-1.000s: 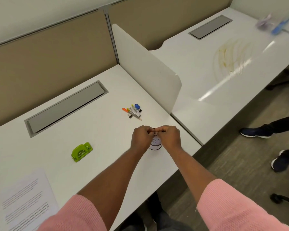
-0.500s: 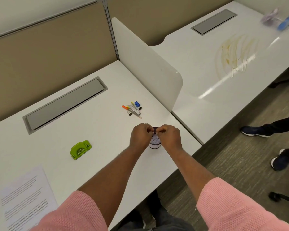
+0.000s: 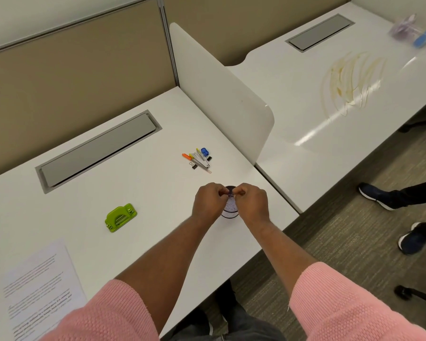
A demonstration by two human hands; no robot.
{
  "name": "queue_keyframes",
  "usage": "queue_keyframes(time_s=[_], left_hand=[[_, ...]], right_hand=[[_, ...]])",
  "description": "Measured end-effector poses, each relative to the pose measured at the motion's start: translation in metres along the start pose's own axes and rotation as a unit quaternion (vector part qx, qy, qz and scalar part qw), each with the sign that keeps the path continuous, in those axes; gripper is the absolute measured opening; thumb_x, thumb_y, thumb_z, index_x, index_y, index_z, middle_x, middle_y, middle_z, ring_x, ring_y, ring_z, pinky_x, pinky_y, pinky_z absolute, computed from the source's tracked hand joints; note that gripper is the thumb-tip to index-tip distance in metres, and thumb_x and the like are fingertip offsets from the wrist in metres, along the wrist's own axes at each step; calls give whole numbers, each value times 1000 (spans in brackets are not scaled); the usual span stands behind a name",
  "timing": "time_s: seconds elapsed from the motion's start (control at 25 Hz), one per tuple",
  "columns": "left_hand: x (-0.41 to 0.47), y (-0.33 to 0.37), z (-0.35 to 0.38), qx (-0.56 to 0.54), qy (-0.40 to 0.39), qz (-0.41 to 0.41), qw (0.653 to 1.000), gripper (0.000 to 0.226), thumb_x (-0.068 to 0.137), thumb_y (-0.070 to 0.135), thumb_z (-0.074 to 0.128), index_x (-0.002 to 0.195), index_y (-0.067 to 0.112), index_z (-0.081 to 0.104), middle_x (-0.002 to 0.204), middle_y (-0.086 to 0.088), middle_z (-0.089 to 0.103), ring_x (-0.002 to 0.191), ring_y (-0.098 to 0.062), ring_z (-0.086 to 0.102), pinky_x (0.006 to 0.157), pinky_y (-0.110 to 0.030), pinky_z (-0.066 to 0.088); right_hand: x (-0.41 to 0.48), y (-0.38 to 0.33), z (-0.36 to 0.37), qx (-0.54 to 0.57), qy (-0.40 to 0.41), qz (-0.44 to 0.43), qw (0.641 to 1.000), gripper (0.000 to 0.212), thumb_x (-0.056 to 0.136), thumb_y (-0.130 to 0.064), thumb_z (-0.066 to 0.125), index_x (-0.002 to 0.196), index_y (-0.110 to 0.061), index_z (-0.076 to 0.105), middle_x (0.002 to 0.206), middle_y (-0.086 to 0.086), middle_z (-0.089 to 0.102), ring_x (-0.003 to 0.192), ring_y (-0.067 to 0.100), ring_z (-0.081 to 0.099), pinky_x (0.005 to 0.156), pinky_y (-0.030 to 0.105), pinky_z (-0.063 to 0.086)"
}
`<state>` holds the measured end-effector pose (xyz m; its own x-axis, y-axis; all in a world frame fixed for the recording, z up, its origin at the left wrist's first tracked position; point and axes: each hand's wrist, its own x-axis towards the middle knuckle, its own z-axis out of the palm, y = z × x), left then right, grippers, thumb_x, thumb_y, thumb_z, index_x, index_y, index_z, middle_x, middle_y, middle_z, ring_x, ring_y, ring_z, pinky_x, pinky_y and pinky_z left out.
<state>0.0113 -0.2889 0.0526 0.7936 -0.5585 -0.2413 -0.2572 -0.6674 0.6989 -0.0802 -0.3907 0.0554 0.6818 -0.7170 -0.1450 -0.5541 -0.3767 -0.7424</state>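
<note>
Clear plastic with a dark rim: a small cup (image 3: 229,210) stands upright on a white surface (image 3: 145,190), close to the near edge. Its long axis runs straight up and down, and its open mouth points up toward the camera. Something pale and speckled shows inside it, too small to name.

Two bare hands meet directly over the mouth of the cup. The left hand (image 3: 208,205) comes in from the cup's left and the right hand (image 3: 252,205) from its right, knuckles up and nearly touching each other. Each grip is pressed together at thumb and forefinger, and both pinch one small dark piece (image 3: 230,193) just above the rim. The piece is too small to tell its shape or which way it points. The remaining fingers are curled in. Pink knitted sleeves (image 3: 342,303) cover the upper forearms.

Beyond the cup, farther from the person, lies a small heap of pens and binder clips (image 3: 198,159) in orange, yellow, blue and black. Well to the left of the cup sits a green hole punch (image 3: 120,217). Farther left and nearer the person lies a printed sheet of paper (image 3: 42,291). Beyond the cup and to its right stands a white divider panel (image 3: 219,94). On the floor to the cup's right are another person's dark shoes (image 3: 374,195).
</note>
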Motion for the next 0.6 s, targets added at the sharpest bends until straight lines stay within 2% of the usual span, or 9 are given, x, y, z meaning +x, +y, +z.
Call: queue_keyframes(time_s=[0.16,0.36,0.48,0.6], left_hand=[[-3,-2,-1,3,-4,0,1000,20,84,19,68,101,21,77,100,4,74,92,-14,67,80,-29,54],[-9,-9,-2,25,19,23,999,23,85,32,68,107,28,75,107,9,73,101,-12,64,87,-31,51],[-13,-17,-5,53,50,70,995,32,85,37,69,115,27,73,116,8,73,114,-13,62,100,-32,46],[-24,-30,-7,62,50,91,993,47,88,41,67,131,24,64,139,1,62,136,-19,50,113,-38,35]], right_hand=[[-5,2,4,-3,-4,-19,1000,9,88,-5,68,92,-12,72,89,3,73,83,16,71,73,30,62],[-12,2,9,5,9,-48,999,13,90,-7,68,102,-12,71,99,3,71,89,16,69,74,10,49],[-17,2,12,-23,9,-68,997,18,95,-11,64,111,-14,72,107,3,73,97,17,71,84,18,54],[-26,1,16,-55,-6,-101,993,34,95,-13,65,130,-16,63,130,2,67,119,19,64,97,27,51]])
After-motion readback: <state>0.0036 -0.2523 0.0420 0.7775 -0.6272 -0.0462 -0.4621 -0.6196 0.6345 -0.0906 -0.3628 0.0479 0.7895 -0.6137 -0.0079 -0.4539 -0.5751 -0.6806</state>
